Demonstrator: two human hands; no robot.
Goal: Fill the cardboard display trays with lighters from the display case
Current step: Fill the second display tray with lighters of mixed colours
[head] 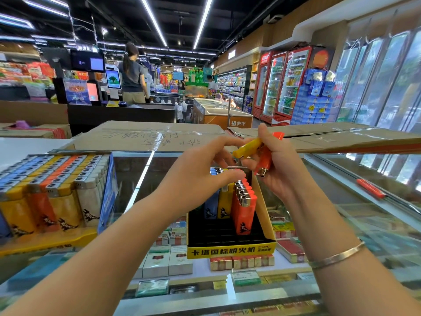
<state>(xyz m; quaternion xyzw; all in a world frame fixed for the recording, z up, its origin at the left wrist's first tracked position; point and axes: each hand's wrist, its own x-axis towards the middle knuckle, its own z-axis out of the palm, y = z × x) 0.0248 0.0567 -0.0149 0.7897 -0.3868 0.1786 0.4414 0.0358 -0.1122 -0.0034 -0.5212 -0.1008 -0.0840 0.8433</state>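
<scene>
1 wide head-worn view, forward and down, close over the glass counter [319, 179], shop aisle beyond.

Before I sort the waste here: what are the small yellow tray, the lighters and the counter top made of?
The yellow tray looks like printed cardboard: folded walls, matte print. The orange lighter in the right hand seems glossy plastic with a shiny metal cap. The counter top appears to be glass: it reflects the ceiling lights and the packs beneath show through.
</scene>
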